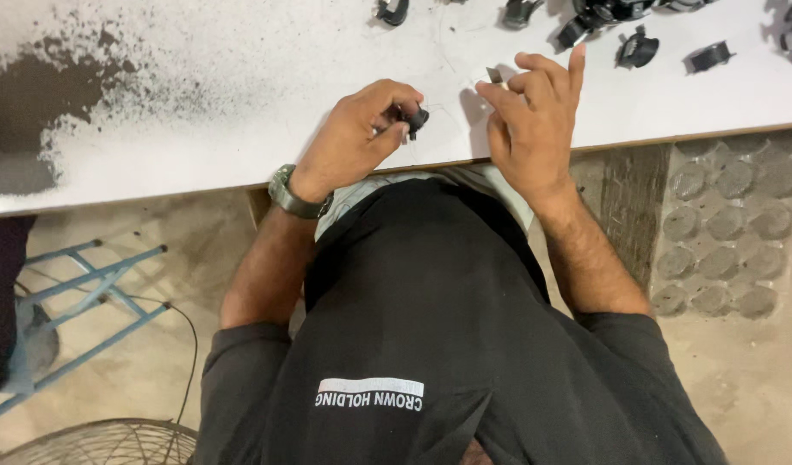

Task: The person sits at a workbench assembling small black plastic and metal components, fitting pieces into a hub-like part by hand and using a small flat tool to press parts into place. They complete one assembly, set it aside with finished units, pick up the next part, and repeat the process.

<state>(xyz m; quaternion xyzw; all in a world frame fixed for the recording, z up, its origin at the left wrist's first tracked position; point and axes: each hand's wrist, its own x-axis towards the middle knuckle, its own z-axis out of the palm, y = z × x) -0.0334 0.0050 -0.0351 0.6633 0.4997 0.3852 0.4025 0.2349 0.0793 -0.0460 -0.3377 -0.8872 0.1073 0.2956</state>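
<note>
My left hand [353, 142], with a watch on its wrist, is closed around a small black plastic part [415, 118] just above the front edge of the white table [198, 129]. My right hand [534, 120] is close beside it on the right. It pinches a small thin metal piece [496, 76] between thumb and forefinger, with the other fingers raised. The two hands are a short gap apart. My dark shirt fills the lower middle of the view.
Several loose black plastic parts [637, 50] lie along the table's far right. Dark powder [26, 112] covers the table's left end. Under the table are a blue metal frame [86, 293], a wire fan grille [103, 443] and a grey dimpled tray [723, 224].
</note>
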